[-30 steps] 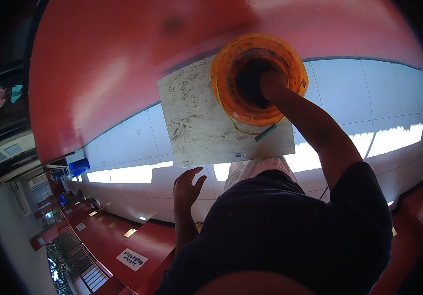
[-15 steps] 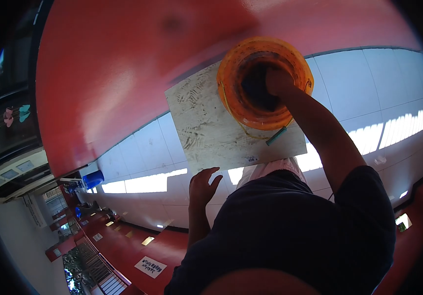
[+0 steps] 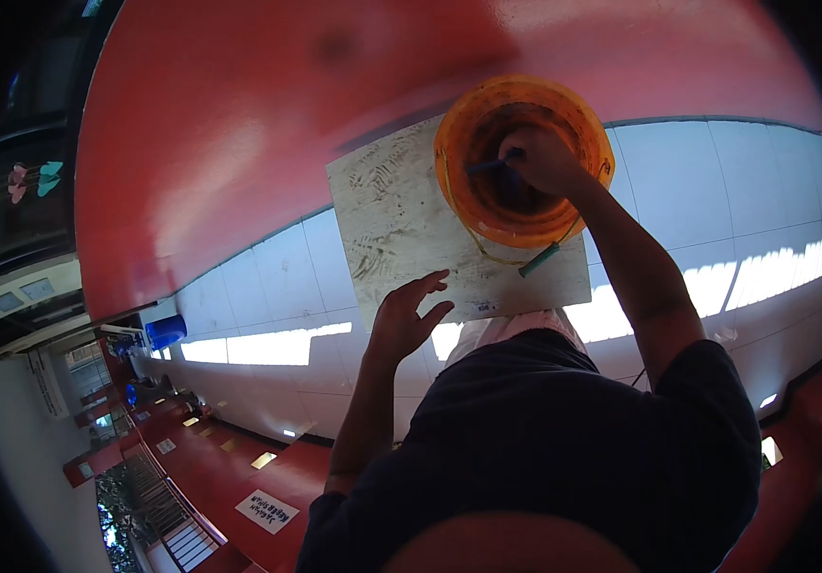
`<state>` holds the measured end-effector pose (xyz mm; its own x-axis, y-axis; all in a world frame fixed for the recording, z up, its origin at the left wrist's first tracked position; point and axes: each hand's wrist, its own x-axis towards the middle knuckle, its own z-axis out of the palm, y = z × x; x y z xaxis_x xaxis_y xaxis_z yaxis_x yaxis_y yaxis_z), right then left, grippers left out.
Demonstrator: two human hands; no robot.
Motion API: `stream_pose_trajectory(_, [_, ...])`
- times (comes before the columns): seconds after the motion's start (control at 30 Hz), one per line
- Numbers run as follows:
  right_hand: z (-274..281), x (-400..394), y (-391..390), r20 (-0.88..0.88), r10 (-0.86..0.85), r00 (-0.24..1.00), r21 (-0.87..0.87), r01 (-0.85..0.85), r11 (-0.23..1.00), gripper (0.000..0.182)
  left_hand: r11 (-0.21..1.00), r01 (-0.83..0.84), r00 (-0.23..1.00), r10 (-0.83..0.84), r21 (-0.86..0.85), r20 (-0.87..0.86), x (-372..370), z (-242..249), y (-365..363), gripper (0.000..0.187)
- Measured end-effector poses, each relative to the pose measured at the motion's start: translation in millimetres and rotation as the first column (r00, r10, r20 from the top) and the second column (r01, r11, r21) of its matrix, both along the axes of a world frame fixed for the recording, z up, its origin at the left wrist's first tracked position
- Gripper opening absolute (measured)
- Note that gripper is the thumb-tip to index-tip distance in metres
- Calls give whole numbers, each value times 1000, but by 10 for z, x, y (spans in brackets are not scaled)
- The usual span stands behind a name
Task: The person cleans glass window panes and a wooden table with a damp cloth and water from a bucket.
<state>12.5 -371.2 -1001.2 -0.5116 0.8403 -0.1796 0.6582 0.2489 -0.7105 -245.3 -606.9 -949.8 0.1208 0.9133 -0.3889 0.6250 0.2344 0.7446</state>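
Observation:
An orange bucket (image 3: 468, 212) with a wire handle and a green grip (image 3: 539, 260) stands on a pale, smudged board (image 3: 382, 244). My right hand (image 3: 546, 162) is inside its mouth, closed round a dark blue handle (image 3: 487, 166). The other end of that tool, and what lies deep in the shaded bucket, I cannot make out. My left hand (image 3: 409, 315) hovers by the near left edge of the board, thumb and fingers apart, with nothing in it.
Beyond the board rises a glossy red wall (image 3: 201, 143). White floor tiles (image 3: 688, 181) run to both sides, with bright sun patches. A blue container (image 3: 165, 331) stands far off at the left. A lettered white sign (image 3: 266, 512) shows on the red surface lower left.
My right hand has risen inside the bucket, bringing the dark blue handle into sight. My left hand has moved up and right, over the board's near edge.

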Motion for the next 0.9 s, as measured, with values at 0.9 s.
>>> stream_pose_trajectory(0.9, [197, 598, -438, 135, -96, 986, 263, 58, 963, 26, 849, 291, 878, -53, 441, -476, 600, 1080, 2036, 30])
